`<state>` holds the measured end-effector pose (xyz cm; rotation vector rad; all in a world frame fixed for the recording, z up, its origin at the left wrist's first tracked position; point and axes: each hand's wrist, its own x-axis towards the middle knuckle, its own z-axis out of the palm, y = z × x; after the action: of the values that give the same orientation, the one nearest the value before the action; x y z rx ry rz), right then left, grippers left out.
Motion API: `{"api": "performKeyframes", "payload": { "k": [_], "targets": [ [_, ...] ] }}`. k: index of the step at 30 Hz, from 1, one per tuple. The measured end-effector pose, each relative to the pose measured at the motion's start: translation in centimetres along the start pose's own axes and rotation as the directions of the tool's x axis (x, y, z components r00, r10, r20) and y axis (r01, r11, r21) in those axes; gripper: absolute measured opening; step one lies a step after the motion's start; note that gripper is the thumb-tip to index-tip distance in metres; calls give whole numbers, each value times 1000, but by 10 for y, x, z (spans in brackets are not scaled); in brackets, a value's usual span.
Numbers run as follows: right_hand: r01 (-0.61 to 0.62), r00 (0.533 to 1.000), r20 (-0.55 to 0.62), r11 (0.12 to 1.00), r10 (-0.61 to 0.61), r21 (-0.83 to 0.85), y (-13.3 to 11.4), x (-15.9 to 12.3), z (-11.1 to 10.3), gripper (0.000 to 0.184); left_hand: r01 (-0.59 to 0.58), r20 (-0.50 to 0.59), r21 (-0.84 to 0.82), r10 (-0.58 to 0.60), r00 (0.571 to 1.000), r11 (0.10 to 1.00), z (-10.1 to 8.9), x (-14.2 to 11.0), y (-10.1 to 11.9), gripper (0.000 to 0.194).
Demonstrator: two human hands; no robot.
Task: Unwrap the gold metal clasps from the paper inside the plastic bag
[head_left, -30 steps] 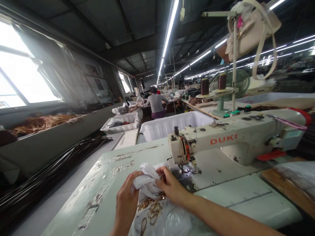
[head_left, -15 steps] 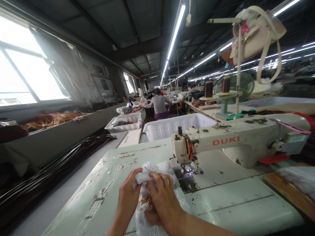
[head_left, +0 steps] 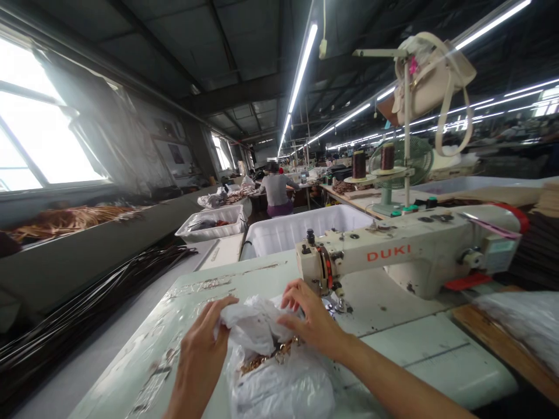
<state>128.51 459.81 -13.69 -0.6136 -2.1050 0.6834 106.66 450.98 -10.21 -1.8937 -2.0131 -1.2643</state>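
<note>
A crumpled white plastic bag (head_left: 283,387) lies on the pale green sewing table, its mouth spread. Gold-coloured metal pieces (head_left: 257,363) show inside it, too small and bunched to name exactly. My left hand (head_left: 201,344) grips the bag's left rim, thumb and fingers on the plastic. On the other side my right hand (head_left: 315,323) has curved fingers around the right rim, thumb toward the opening. Just beyond my right hand stands the head of the sewing machine (head_left: 323,262), its needle area partly hidden by that hand.
White plastic tubs (head_left: 301,230) stand behind the table. Dark strips (head_left: 87,302) lie along the left. Thread cones (head_left: 358,164) and a hanging beige handbag (head_left: 437,81) are on a stand at right. A person (head_left: 277,192) sits farther ahead. Clear plastic (head_left: 524,320) rests at the right edge.
My hands have moved apart, the right one going up and to the right. The bag's mouth is wider, and more of the gold-coloured pieces shows.
</note>
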Motion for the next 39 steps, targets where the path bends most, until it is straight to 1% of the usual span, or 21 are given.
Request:
{"api": "performKeyframes", "payload": {
  "k": [1,3,5,7,9,12,14,16,17,18,19,21,23,25,27,29,31,32,35,37,39],
  "targets": [
    [-38,999,17,999,37,29,1,4,-5,29,-30,18,35,29,999,999,-2,0,2,28],
    [-83,993,90,996,82,12,2,12,-7,32,-100,78,77,94,993,992,-3,-3,4,31],
    [-109,978,175,993,115,-42,3,20,0,40,-174,114,109,162,980,979,-3,-7,5,33],
    [-131,961,234,988,146,-78,4,26,10,37,-234,128,149,215,968,961,-2,-9,3,34],
    [-164,953,248,985,174,-60,5,29,18,32,-256,130,180,235,963,950,-4,-10,0,33],
    [-259,952,200,958,231,124,10,26,25,30,-262,105,197,245,964,945,-10,-9,-2,33],
    [-317,946,168,906,279,282,14,20,27,31,-275,99,187,261,960,943,-17,-7,0,30],
    [-353,934,196,861,299,366,17,14,26,34,-309,103,150,296,949,939,-23,-3,5,22],
    [-357,930,220,862,294,359,17,12,24,35,-325,101,129,314,944,937,-26,0,8,17],
    [-343,932,229,885,280,316,15,11,21,34,-342,100,112,332,938,933,-29,3,11,15],
    [-306,943,210,921,258,241,10,10,17,35,-362,103,96,352,930,927,-30,7,14,15],
    [-189,978,104,981,183,50,-4,12,8,39,-393,142,62,382,913,917,-29,13,19,18],
    [-88,995,31,993,90,-84,-21,14,2,45,-417,194,36,403,895,908,-25,18,20,23],
    [-36,997,67,992,45,-123,-35,15,2,52,-426,212,49,407,888,903,-21,19,19,24],
    [-19,989,141,986,43,-167,-40,16,10,53,-435,210,104,407,889,895,-20,18,17,22],
    [-21,982,179,973,63,-232,-37,17,21,45,-432,196,166,399,896,887,-20,15,17,22],
    [-11,979,191,958,68,-286,-29,18,31,36,-397,155,216,370,916,892,-19,12,18,22],
    [2,978,201,954,61,-301,-25,18,34,36,-370,125,232,350,928,900,-19,9,19,22],
    [56,965,262,946,31,-318,-16,17,39,43,-291,40,232,290,956,928,-18,3,22,21],
    [62,960,280,946,31,-318,-15,15,40,47,-271,46,196,267,963,943,-19,1,24,21],
    [23,963,262,949,63,-314,-19,13,41,52,-265,79,165,255,964,950,-22,3,26,21]
  ]
}}
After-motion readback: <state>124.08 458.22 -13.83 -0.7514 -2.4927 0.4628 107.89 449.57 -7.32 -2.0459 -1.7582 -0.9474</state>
